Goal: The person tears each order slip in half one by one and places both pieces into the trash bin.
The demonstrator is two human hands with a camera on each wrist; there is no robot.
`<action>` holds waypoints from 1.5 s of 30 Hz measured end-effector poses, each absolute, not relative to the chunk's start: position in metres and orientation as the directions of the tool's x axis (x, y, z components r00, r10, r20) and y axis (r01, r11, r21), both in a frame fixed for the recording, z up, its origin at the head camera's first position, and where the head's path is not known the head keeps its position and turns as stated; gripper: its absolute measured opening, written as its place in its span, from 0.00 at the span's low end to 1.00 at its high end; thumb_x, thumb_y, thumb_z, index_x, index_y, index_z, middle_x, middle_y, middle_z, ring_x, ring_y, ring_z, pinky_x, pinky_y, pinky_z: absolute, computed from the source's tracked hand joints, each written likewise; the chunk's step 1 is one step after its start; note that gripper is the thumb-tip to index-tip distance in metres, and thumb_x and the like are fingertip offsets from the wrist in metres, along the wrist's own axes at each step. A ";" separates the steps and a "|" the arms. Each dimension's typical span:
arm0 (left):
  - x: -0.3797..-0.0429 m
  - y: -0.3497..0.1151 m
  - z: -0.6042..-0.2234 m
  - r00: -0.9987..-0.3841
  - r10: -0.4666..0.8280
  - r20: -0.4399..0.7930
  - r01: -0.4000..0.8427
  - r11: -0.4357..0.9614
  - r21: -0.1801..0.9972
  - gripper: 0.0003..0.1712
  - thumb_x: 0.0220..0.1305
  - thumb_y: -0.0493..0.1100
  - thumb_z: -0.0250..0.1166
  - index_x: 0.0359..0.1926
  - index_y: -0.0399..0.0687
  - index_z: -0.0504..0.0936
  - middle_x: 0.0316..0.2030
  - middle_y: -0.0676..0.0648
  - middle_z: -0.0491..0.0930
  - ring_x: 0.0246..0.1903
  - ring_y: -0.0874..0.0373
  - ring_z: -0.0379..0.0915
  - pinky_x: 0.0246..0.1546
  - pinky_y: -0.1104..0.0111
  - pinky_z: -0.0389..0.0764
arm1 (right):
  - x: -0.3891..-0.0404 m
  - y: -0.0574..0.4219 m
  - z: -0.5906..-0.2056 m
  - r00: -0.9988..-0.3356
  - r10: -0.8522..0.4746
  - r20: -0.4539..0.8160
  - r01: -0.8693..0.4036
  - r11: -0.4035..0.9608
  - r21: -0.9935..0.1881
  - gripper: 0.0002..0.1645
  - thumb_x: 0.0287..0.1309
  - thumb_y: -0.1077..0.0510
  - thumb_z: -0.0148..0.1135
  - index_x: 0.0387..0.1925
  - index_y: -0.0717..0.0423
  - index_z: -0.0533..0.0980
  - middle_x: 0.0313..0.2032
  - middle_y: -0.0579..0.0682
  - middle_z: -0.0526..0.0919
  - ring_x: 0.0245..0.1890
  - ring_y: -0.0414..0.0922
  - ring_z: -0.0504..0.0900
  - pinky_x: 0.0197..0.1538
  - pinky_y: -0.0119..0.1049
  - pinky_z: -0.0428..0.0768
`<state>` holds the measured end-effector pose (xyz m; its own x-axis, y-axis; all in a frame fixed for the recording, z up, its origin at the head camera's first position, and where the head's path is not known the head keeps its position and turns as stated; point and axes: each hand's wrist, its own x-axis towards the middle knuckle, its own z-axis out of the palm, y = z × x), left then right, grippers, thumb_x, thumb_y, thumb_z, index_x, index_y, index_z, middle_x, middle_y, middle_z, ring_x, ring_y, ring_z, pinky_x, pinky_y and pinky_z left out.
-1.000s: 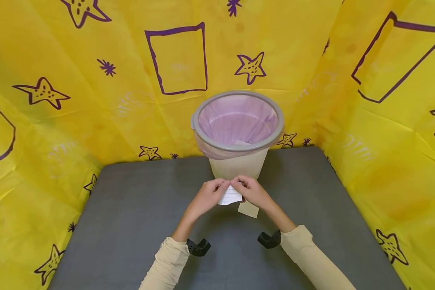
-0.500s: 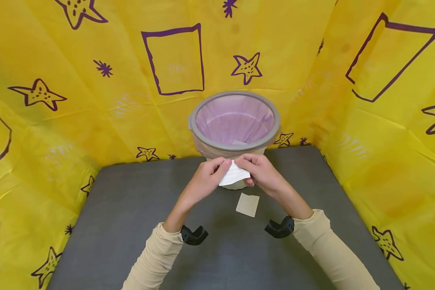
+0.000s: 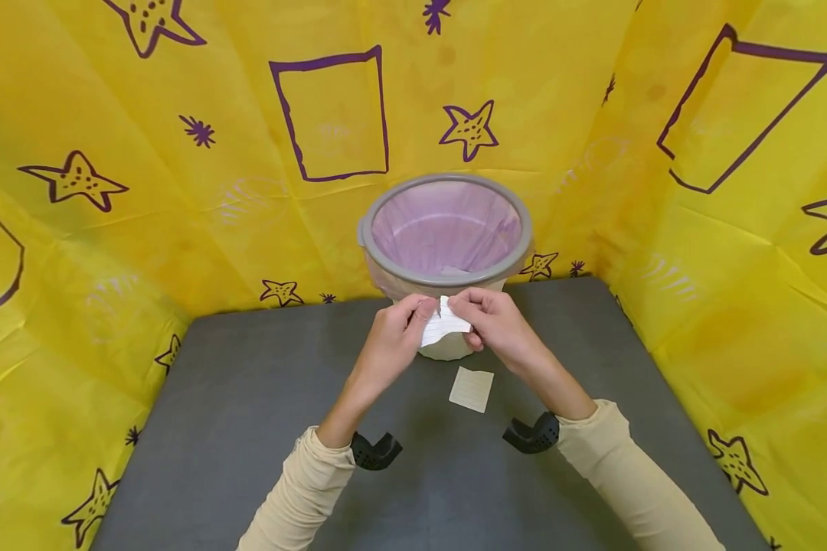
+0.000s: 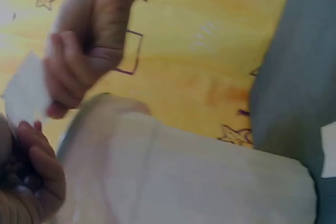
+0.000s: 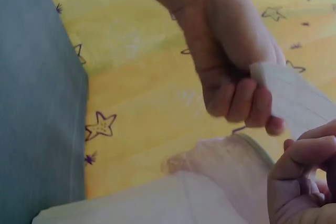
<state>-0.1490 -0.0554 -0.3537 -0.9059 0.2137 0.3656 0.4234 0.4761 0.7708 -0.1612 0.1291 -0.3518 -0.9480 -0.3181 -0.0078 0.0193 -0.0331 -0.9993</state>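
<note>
Both hands hold a small white lined sheet of paper (image 3: 443, 327) in front of the bin. My left hand (image 3: 391, 337) pinches its left side between thumb and fingers. The right hand (image 3: 499, 325) pinches the opposite side, other fingers curled beneath. A short tear shows at the top edge between the thumbs. In the left wrist view the paper (image 4: 25, 90) spans the gap between the hands; in the right wrist view its ruled lines (image 5: 302, 95) show faintly. Behind the hands stands a bin (image 3: 445, 278) with a grey rim and a pinkish liner.
A cream square of paper (image 3: 472, 389) lies on the dark grey table (image 3: 262, 428) before the bin. Something pale lies inside the bin. Yellow patterned sheets (image 3: 200, 92) enclose the back and sides. Black curved mounts (image 3: 377, 451) sit at both wrists.
Both hands have risen toward the bin with the paper, uncovering the cream square on the table. In the last half second a tear has appeared in the paper's top edge.
</note>
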 end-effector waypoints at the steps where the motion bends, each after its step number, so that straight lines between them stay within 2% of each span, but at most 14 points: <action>1: -0.149 -0.057 -0.351 -0.917 0.191 0.351 0.399 0.482 0.780 0.17 0.73 0.49 0.53 0.37 0.43 0.82 0.27 0.47 0.78 0.26 0.59 0.69 0.28 0.73 0.70 | -0.162 0.131 -0.352 -0.952 -0.305 -0.014 0.026 -0.036 -0.999 0.10 0.68 0.58 0.54 0.34 0.62 0.74 0.13 0.41 0.70 0.12 0.36 0.63 0.20 0.28 0.64; 5: -0.148 -0.070 -0.344 -0.947 0.130 0.295 0.319 0.497 0.807 0.17 0.73 0.48 0.54 0.31 0.42 0.79 0.21 0.49 0.70 0.23 0.59 0.63 0.25 0.73 0.65 | -0.163 0.142 -0.353 -0.965 -0.260 -0.036 0.050 -0.048 -0.998 0.09 0.69 0.58 0.53 0.34 0.60 0.73 0.14 0.41 0.70 0.12 0.36 0.62 0.21 0.27 0.63; 9: -0.150 -0.081 -0.346 -0.953 0.219 0.210 0.293 0.486 0.823 0.18 0.73 0.49 0.53 0.29 0.42 0.77 0.18 0.51 0.65 0.19 0.61 0.61 0.22 0.73 0.64 | -0.163 0.155 -0.354 -0.953 -0.298 -0.044 0.056 -0.032 -0.998 0.09 0.69 0.57 0.54 0.33 0.58 0.73 0.15 0.41 0.70 0.13 0.35 0.61 0.21 0.27 0.62; 15: -0.161 -0.121 -0.377 -0.929 0.370 -0.004 0.189 0.484 0.855 0.18 0.74 0.47 0.52 0.34 0.40 0.80 0.18 0.52 0.70 0.17 0.62 0.65 0.19 0.72 0.69 | -0.170 0.191 -0.374 -0.893 -0.425 -0.148 0.130 0.072 -0.989 0.11 0.70 0.56 0.52 0.31 0.54 0.75 0.14 0.41 0.67 0.13 0.35 0.62 0.21 0.27 0.61; 21: -0.182 -0.174 -0.420 -0.927 0.322 -0.192 -0.009 0.493 0.870 0.21 0.75 0.47 0.50 0.40 0.33 0.79 0.17 0.53 0.70 0.19 0.62 0.65 0.24 0.71 0.69 | -0.189 0.235 -0.400 -0.886 -0.385 -0.259 0.198 0.190 -0.962 0.13 0.70 0.51 0.54 0.36 0.57 0.74 0.16 0.41 0.68 0.15 0.35 0.64 0.22 0.26 0.64; 25: -0.189 -0.191 -0.424 -0.918 0.323 -0.231 -0.041 0.503 0.863 0.22 0.76 0.48 0.49 0.42 0.31 0.78 0.18 0.53 0.70 0.20 0.62 0.65 0.26 0.71 0.70 | -0.200 0.254 -0.399 -0.882 -0.388 -0.266 0.200 0.202 -0.959 0.13 0.70 0.49 0.53 0.35 0.54 0.75 0.17 0.40 0.69 0.16 0.34 0.66 0.22 0.26 0.67; 29: -0.202 -0.204 -0.403 -0.919 0.342 -0.195 -0.005 0.485 0.874 0.22 0.76 0.48 0.48 0.37 0.33 0.77 0.19 0.54 0.70 0.21 0.63 0.65 0.26 0.72 0.70 | -0.214 0.272 -0.373 -0.888 -0.393 -0.240 0.214 0.108 -0.971 0.14 0.70 0.52 0.52 0.31 0.50 0.78 0.17 0.39 0.72 0.15 0.33 0.67 0.22 0.24 0.68; 32: -0.215 -0.215 -0.374 -0.936 0.320 -0.149 0.018 0.464 0.886 0.20 0.75 0.50 0.49 0.32 0.41 0.76 0.19 0.55 0.69 0.21 0.64 0.65 0.27 0.71 0.69 | -0.225 0.285 -0.345 -0.912 -0.356 -0.203 0.216 0.005 -0.976 0.16 0.71 0.54 0.52 0.28 0.51 0.79 0.17 0.41 0.72 0.14 0.33 0.66 0.21 0.24 0.65; 34: -0.224 -0.223 -0.356 -0.939 0.317 -0.132 0.032 0.463 0.886 0.20 0.75 0.51 0.49 0.29 0.45 0.76 0.19 0.56 0.70 0.22 0.64 0.65 0.28 0.71 0.70 | -0.231 0.292 -0.329 -0.921 -0.330 -0.208 0.222 -0.004 -0.975 0.16 0.71 0.54 0.52 0.27 0.52 0.79 0.17 0.42 0.72 0.14 0.34 0.65 0.21 0.25 0.65; 37: -0.235 -0.229 -0.334 -0.940 0.310 -0.143 0.029 0.490 0.871 0.19 0.75 0.52 0.49 0.28 0.50 0.76 0.18 0.56 0.70 0.20 0.64 0.64 0.27 0.71 0.68 | -0.236 0.297 -0.313 -0.912 -0.329 -0.244 0.238 0.059 -0.969 0.18 0.72 0.52 0.50 0.28 0.51 0.79 0.18 0.43 0.73 0.14 0.35 0.65 0.22 0.26 0.65; 41: -0.247 -0.221 -0.298 -0.948 0.292 -0.130 0.044 0.524 0.851 0.20 0.75 0.53 0.49 0.28 0.49 0.75 0.18 0.55 0.69 0.20 0.63 0.62 0.26 0.72 0.66 | -0.243 0.297 -0.292 -0.905 -0.365 -0.218 0.223 0.029 -0.974 0.19 0.72 0.53 0.49 0.29 0.53 0.81 0.18 0.43 0.73 0.14 0.36 0.66 0.22 0.27 0.65; 45: -0.256 -0.186 -0.261 -0.943 0.324 -0.074 0.117 0.534 0.837 0.22 0.74 0.54 0.50 0.28 0.44 0.74 0.18 0.53 0.67 0.21 0.61 0.61 0.28 0.70 0.66 | -0.248 0.281 -0.264 -0.908 -0.388 -0.156 0.171 -0.005 -0.985 0.16 0.70 0.53 0.52 0.31 0.54 0.81 0.19 0.44 0.73 0.15 0.37 0.65 0.22 0.27 0.64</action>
<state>-0.2557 -0.1863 -0.2608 -0.9433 0.3236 -0.0744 0.1171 0.5338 0.8374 -0.2478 0.2809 -0.2638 -0.9083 -0.3883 -0.1556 0.1708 -0.0045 -0.9853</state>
